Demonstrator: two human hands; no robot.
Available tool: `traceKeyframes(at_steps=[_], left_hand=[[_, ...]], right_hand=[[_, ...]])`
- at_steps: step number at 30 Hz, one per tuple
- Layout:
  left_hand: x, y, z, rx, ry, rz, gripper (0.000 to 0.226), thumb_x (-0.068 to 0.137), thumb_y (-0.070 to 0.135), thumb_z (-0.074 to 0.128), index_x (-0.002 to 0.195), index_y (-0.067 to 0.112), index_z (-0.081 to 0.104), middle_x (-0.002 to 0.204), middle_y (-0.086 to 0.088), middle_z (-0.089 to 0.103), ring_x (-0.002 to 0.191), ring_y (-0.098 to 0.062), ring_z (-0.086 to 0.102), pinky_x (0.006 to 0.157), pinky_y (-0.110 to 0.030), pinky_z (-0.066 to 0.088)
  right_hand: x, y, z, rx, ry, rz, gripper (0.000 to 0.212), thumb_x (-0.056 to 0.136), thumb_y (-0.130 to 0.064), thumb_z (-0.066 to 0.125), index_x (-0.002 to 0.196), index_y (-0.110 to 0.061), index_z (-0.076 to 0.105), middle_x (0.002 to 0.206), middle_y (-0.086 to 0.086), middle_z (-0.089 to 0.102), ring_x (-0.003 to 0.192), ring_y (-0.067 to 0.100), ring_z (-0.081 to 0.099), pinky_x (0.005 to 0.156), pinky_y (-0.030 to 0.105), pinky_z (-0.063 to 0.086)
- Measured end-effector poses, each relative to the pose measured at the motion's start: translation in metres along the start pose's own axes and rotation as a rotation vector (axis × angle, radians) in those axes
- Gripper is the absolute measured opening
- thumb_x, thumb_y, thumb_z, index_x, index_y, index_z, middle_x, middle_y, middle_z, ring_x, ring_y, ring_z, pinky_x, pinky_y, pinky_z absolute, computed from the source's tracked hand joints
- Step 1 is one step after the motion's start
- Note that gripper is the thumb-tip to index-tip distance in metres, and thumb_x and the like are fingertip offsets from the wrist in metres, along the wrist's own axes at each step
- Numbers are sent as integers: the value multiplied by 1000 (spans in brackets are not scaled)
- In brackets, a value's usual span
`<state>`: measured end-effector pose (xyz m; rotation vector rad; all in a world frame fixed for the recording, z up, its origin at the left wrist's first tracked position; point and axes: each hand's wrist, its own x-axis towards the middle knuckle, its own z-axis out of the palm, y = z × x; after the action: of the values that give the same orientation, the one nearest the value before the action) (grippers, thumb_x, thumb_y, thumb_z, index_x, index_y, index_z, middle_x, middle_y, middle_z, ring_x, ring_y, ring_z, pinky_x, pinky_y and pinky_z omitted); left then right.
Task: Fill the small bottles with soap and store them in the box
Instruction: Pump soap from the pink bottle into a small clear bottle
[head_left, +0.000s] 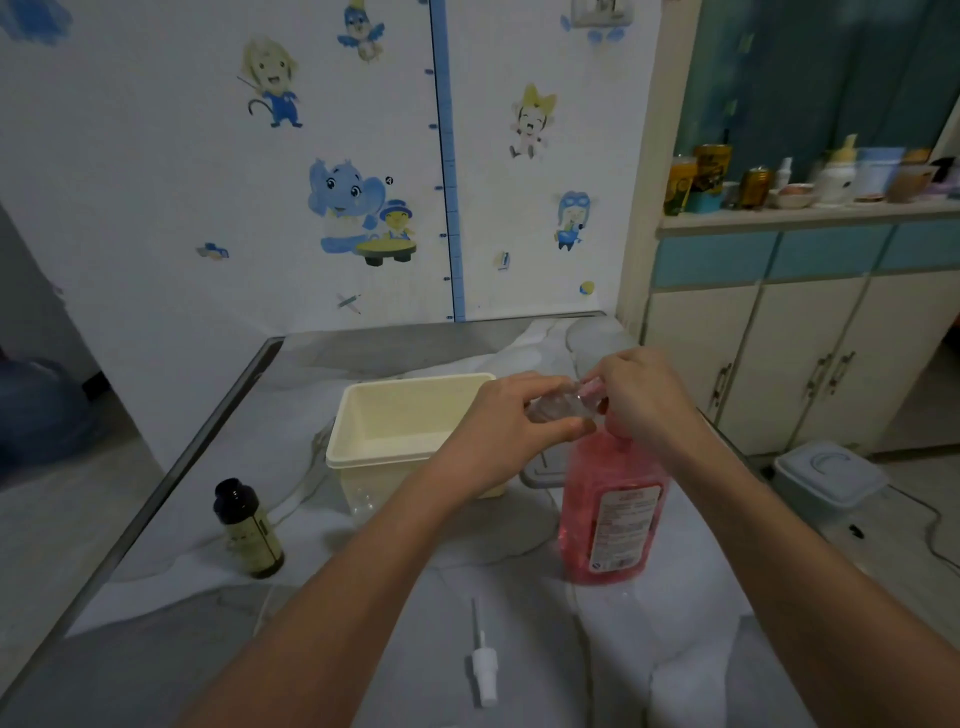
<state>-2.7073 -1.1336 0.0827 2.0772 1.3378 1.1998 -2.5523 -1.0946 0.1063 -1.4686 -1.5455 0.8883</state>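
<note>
Your left hand (506, 426) grips a small clear bottle (558, 405) under the pink soap bottle (613, 512); your right hand (641, 400) presses its pump. The box (363, 410) looks empty, so you're early on.

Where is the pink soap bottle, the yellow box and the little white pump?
pink soap bottle (613, 512), head view, on its label.
yellow box (382, 460), head view, on its near rim.
white pump (484, 670), head view, on its white body, lying on the table.
</note>
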Motion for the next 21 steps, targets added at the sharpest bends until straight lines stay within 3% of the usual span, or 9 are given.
traceKeyframes(at_steps=[2,6,8,10,12,14,16,18,21], left_hand=[[-2,-1,2,14,1,-3,42,74,39,79,114,25,69,93,13,66,84,4,58,72,-5,39],[-2,2,1,14,-12,-2,41,74,37,79,112,25,70,90,16,65,81,7,58,69,-2,37],[0,6,-3,9,-14,4,39,74,36,80,110,24,71,90,15,66,81,6,58,69,-3,38],[3,9,-6,7,-9,14,37,74,35,80,109,24,72,91,11,67,82,2,59,69,-3,39],[4,10,-7,6,-9,27,37,74,34,80,109,23,72,90,10,67,82,1,59,69,-3,39],[3,9,-7,7,-9,28,38,74,34,80,110,23,72,92,10,67,83,3,58,70,-3,39],[2,6,-4,7,-5,24,39,74,36,80,110,24,71,93,12,67,85,3,59,71,-4,40],[1,2,-1,8,-3,17,39,74,37,79,111,25,71,90,15,66,83,4,59,70,-6,41],[-2,0,2,8,5,15,37,74,38,78,109,27,71,81,18,62,77,9,56,68,-3,37]], right_hand=[[-2,2,2,-3,18,10,31,85,-18,42,81,-4,69,87,13,69,89,37,66,59,26,47],[-6,-2,-1,2,-10,28,28,86,-17,43,75,-10,67,84,10,69,87,33,67,50,24,45],[-6,-6,-5,12,-39,28,28,88,-17,43,78,-9,68,86,10,69,73,26,69,49,23,45],[-6,-12,-8,31,-55,25,28,88,-15,43,80,-8,68,88,9,69,54,15,60,46,21,44],[-5,-14,-9,38,-53,17,28,88,-14,42,82,-6,68,88,6,68,47,10,54,42,18,42],[-6,-14,-7,36,-48,15,29,89,-15,42,83,-6,69,89,7,68,51,10,58,41,17,42],[-6,-10,-4,21,-20,13,28,88,-16,43,77,-10,68,87,7,69,70,18,68,46,19,44],[-7,-5,-1,10,5,13,28,87,-17,43,74,-12,67,84,5,69,85,22,67,51,21,44],[-8,-2,0,43,26,14,29,88,-16,43,74,-12,68,83,4,70,88,26,67,54,19,44]])
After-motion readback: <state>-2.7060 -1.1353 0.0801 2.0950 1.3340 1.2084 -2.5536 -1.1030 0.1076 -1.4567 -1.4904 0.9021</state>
